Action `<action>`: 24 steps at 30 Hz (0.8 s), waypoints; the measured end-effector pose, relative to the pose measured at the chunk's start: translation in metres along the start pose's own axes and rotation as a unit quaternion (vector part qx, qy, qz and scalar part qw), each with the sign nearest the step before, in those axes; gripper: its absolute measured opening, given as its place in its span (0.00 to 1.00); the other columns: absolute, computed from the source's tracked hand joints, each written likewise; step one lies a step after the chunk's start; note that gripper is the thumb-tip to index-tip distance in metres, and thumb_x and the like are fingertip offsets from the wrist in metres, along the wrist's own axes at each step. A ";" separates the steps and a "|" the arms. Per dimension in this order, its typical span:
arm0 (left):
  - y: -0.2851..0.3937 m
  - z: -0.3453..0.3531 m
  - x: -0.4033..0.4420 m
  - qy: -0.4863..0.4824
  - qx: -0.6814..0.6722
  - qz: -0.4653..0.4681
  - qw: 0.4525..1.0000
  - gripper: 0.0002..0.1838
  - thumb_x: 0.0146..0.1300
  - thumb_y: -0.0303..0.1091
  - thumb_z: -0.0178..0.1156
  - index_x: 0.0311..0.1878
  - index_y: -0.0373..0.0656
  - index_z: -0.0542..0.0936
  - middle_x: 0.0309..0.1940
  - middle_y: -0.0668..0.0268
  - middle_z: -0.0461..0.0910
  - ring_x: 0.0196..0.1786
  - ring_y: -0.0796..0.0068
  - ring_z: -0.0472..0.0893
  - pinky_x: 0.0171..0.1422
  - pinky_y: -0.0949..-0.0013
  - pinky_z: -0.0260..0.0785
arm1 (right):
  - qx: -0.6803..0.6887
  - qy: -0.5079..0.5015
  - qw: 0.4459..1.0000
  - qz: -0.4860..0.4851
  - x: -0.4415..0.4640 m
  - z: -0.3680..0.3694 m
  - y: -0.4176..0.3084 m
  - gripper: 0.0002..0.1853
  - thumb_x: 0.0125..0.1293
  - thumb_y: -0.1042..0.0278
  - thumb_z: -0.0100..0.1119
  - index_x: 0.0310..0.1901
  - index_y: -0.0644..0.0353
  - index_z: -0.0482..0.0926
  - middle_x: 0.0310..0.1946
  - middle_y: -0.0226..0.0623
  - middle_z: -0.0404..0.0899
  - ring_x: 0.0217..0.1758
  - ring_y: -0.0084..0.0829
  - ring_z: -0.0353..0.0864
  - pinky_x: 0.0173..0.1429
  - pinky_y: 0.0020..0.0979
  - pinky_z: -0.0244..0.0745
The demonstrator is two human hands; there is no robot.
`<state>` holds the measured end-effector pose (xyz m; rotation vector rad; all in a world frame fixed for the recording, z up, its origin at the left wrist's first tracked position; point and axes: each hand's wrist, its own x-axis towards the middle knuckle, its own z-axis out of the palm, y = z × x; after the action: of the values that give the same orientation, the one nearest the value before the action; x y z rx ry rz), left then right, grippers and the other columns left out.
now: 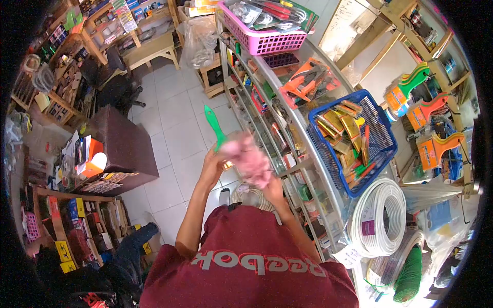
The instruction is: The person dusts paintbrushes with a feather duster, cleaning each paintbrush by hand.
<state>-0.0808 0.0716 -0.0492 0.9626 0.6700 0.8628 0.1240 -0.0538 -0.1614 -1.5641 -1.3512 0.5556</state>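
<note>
A green-handled tool (pixel 213 124), its handle pointing up and away, is held in my left hand (pixel 211 163). Its lower end is hidden behind a pink cloth (pixel 250 160), which is blurred by motion. My right hand (pixel 273 188) is closed on the lower right end of the cloth. Both hands are in front of my chest, above the tiled floor and beside the glass display case.
On the glass case (pixel 303 128) at the right stand a blue basket (pixel 380 154) of packaged items, a pink basket (pixel 275 43) and a white cable coil (pixel 377 218). A brown cabinet (pixel 131 149) stands left. A person's leg (pixel 131 249) shows lower left.
</note>
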 end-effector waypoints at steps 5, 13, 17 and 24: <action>-0.003 0.013 0.002 0.078 -0.129 -0.026 0.988 0.21 0.75 0.44 0.43 0.60 0.38 0.69 0.52 0.61 0.77 0.53 0.71 0.79 0.57 0.64 0.74 | -0.048 0.089 0.990 0.098 0.003 0.010 0.009 0.10 0.57 0.74 0.51 0.39 0.69 0.77 0.31 0.59 0.79 0.38 0.60 0.79 0.41 0.47 0.72; -0.011 0.019 0.004 0.103 -0.110 0.036 0.988 0.22 0.75 0.43 0.44 0.61 0.36 0.67 0.53 0.60 0.76 0.52 0.71 0.79 0.55 0.65 0.75 | -0.162 0.044 0.983 0.074 -0.016 0.021 0.042 0.09 0.57 0.70 0.53 0.36 0.67 0.76 0.29 0.60 0.78 0.36 0.62 0.77 0.40 0.52 0.71; -0.012 0.017 0.008 0.114 -0.097 0.054 0.987 0.21 0.74 0.42 0.47 0.62 0.36 0.66 0.53 0.60 0.76 0.51 0.71 0.79 0.52 0.67 0.75 | -0.051 0.045 0.989 0.133 -0.011 0.008 0.018 0.09 0.56 0.71 0.52 0.37 0.66 0.76 0.30 0.57 0.79 0.37 0.59 0.79 0.41 0.52 0.72; -0.015 0.022 0.013 0.104 -0.128 0.059 0.985 0.19 0.74 0.42 0.46 0.59 0.38 0.68 0.51 0.61 0.77 0.50 0.73 0.79 0.53 0.66 0.75 | -0.152 0.041 0.983 0.094 -0.010 0.011 0.009 0.09 0.52 0.75 0.50 0.33 0.68 0.77 0.29 0.57 0.79 0.36 0.60 0.78 0.41 0.52 0.73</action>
<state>-0.0519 0.0695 -0.0550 0.6912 0.6660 1.1354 0.1164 -0.0581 -0.1760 -1.9563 -1.2772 0.4044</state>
